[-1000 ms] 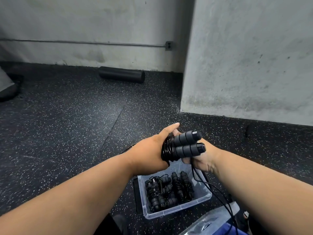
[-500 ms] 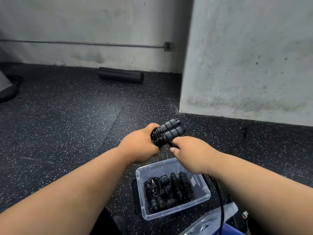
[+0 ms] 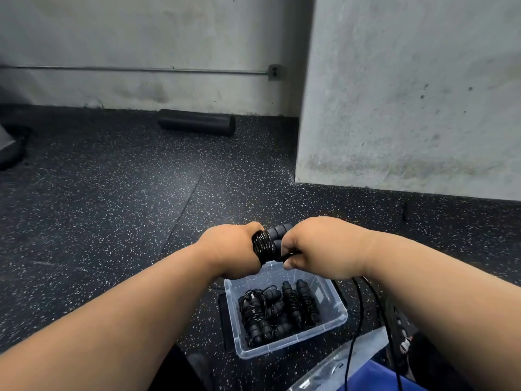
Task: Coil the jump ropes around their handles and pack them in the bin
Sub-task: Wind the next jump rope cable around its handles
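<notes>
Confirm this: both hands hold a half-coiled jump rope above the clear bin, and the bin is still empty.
Not quite. The head view shows the clear bin already holding several coiled ropes. The rest stands: left hand and right hand hold the half-coiled jump rope above it.

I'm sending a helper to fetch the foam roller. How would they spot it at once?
Look along the back wall, under the metal conduit pipe. Where that wall meets the speckled floor, left of the jutting concrete column, lies the black foam roller. It is the only thick cylinder there, on its side.
</notes>
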{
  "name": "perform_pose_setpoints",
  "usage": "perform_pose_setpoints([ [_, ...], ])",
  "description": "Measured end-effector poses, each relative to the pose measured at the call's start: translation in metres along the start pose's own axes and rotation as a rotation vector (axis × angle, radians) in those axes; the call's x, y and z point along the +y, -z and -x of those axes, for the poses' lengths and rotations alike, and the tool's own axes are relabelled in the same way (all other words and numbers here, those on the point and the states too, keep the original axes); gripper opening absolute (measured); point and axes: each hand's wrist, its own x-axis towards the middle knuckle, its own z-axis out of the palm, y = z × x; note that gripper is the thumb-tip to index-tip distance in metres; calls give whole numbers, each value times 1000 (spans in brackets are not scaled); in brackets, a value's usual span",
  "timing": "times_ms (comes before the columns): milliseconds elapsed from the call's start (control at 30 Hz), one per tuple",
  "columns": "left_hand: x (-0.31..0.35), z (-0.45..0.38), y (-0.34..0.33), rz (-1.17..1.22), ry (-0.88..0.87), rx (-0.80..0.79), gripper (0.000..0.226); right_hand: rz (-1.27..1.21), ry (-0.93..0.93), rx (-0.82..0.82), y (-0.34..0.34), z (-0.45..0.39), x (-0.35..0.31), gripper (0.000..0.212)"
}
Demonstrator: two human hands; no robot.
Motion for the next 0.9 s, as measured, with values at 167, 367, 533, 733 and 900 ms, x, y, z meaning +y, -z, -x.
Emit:
perform_pose_setpoints([
  [167, 4, 5, -3, 17, -132, -100, 43, -92, -2, 90, 0, -3, 1, 11],
  [367, 8, 11, 3, 235, -363, -121, 48, -527, -80, 99, 1, -8, 35, 23],
  [533, 6, 14, 10, 441, -340, -19, 62, -883, -188, 190, -8, -9, 59, 37],
  [733, 3, 18, 8, 536, -327, 31, 69, -1533, -284, 63, -23, -13, 49, 23],
  [900, 13, 25, 5, 820, -365, -60, 74, -1819, -344, -103, -29, -9, 48, 32],
])
